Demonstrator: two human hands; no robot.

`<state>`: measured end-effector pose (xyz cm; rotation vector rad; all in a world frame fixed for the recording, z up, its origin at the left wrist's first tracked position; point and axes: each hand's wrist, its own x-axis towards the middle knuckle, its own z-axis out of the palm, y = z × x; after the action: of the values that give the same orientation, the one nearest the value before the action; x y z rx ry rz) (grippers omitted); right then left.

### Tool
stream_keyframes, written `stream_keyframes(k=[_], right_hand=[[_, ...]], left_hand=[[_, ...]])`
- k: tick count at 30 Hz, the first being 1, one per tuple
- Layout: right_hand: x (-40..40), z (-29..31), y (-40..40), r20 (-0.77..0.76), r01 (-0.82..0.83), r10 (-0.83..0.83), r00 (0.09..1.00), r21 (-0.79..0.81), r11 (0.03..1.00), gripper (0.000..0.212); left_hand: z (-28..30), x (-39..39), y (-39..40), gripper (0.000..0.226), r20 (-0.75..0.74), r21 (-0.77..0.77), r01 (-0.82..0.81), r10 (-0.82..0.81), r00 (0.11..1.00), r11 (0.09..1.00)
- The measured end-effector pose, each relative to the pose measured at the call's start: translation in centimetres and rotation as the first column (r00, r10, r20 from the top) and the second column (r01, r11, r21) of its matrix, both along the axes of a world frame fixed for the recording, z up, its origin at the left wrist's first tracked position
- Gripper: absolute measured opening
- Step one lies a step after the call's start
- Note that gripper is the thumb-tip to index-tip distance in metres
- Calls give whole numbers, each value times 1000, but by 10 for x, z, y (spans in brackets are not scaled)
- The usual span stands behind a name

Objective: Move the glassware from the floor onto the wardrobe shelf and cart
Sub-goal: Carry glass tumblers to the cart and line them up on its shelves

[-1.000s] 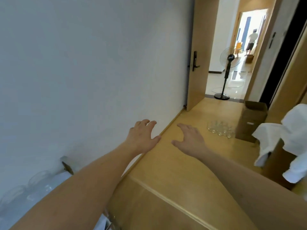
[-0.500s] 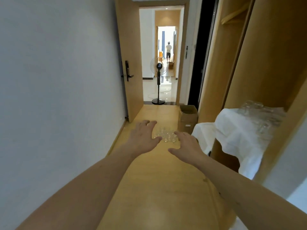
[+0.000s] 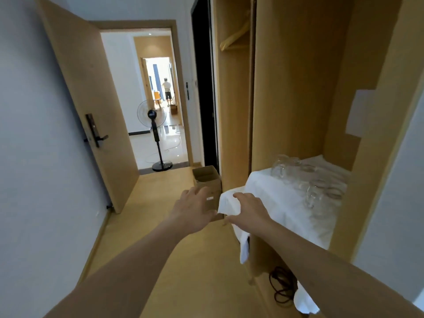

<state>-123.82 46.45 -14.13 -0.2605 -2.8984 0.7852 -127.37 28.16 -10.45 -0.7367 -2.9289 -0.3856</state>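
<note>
Both hands reach forward at the frame's centre, fingers spread wide and holding nothing: the left hand (image 3: 195, 211) is in front of a cardboard box (image 3: 207, 177) on the floor, the right hand (image 3: 250, 211) over a hanging corner of white cloth (image 3: 275, 198). Clear glassware (image 3: 305, 180) stands on that cloth-covered wardrobe shelf (image 3: 296, 216), right of centre. A standing fan (image 3: 156, 134) is in the doorway beyond.
</note>
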Motion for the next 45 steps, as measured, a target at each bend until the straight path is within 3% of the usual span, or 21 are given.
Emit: stream_keyframes(k=[6,14,17,24,28,31,40,45], right_hand=[[-77,7,62,-24,74,-74,997,-14,997,79],[-136,-4,125,27,223,-223,975,4,975,77],[-155,-9,149,47,310,-310,950,13,951,78],[-199,-2,188,88,514,-514,853,24,858,81],[-227,10,208,65,587,-591,804,74,807,69],[-244,14,219,89,644,-652,753,107,757,76],[-273,13,275,151,675,-703,695,198,711,84],[-292,7,317,390,578,-614,687,219,786,96]], left_hand=[[12,-90,72,59,17,33,35,-35,999,999],[-6,-185,152,67,118,104,128,-140,983,986],[-14,-222,181,68,107,68,227,-233,966,971],[-17,-308,237,69,134,56,472,-475,870,880],[-10,-351,266,68,130,81,573,-578,805,816],[-10,-376,285,63,134,68,644,-646,751,762],[-26,-409,368,62,204,26,741,-729,653,671],[-33,-415,424,65,259,-8,770,-743,618,638]])
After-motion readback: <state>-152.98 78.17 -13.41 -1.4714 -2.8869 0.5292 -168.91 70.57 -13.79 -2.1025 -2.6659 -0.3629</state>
